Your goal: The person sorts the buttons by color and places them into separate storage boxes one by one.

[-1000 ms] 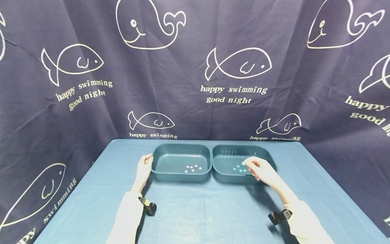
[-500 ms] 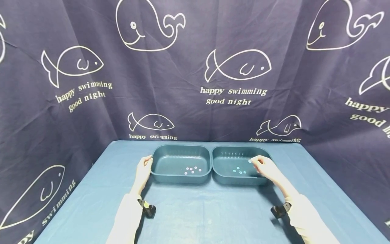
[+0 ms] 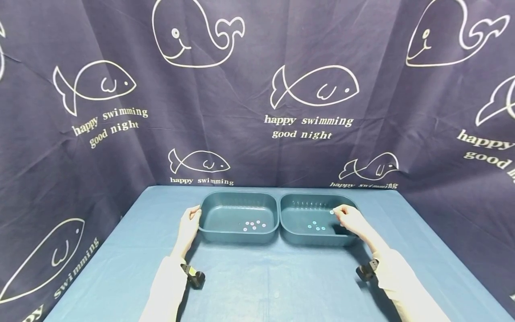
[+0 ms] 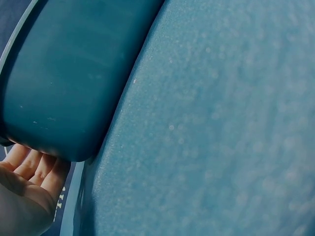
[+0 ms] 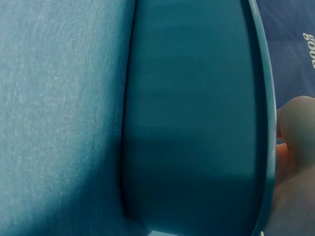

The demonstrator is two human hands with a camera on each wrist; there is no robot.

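Observation:
Two teal bins stand side by side on the table. My left hand holds the left end of the left bin, its fingers against the outer end wall in the left wrist view; the thumb's place is hard to see. Several small pinkish discs lie on that bin's floor. Over the right part of the right bin, my right hand pinches a small light-blue button-like disc between its fingertips. Several similar blue discs lie below and left of it. The bin wall hides the right fingertips in the right wrist view.
A blue cloth covers the table in front of the bins. Dark curtains with white fish drawings hang behind and at both sides. Each wrist wears a small black camera.
My right hand has moved right inside the right bin, with the pinched blue disc, away from the other discs; it moved little in the last half second. The left hand has stayed put.

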